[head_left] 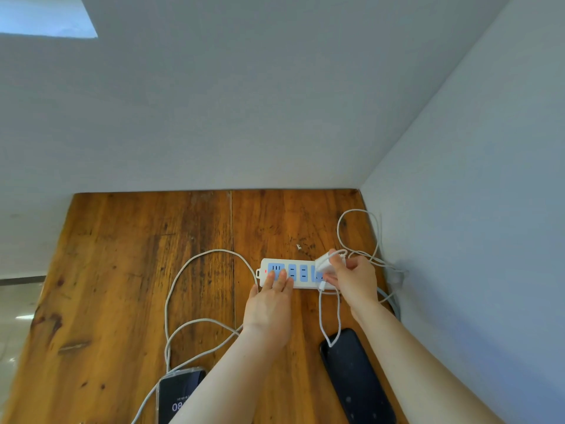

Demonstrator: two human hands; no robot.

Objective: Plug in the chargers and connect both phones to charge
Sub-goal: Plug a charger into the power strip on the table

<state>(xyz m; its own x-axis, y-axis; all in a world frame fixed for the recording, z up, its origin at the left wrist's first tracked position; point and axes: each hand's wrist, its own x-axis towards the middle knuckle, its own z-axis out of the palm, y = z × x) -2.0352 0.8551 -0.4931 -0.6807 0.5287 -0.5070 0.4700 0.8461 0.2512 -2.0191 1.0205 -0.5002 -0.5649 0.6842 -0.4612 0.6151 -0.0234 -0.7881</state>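
A white power strip with blue sockets lies on the wooden table. My left hand lies flat on its left end, fingers spread. My right hand pinches a white charger tilted over the strip's right end, touching or just above a socket. Its cable loops down to a dark phone lying screen up at the right. A second phone with a lit screen lies at the lower left, and a white cable runs from its top end in a wide loop.
The table stands in a corner, with grey walls behind it and along its right side. More white cable loops against the right wall. The table's left edge drops to a shiny floor.
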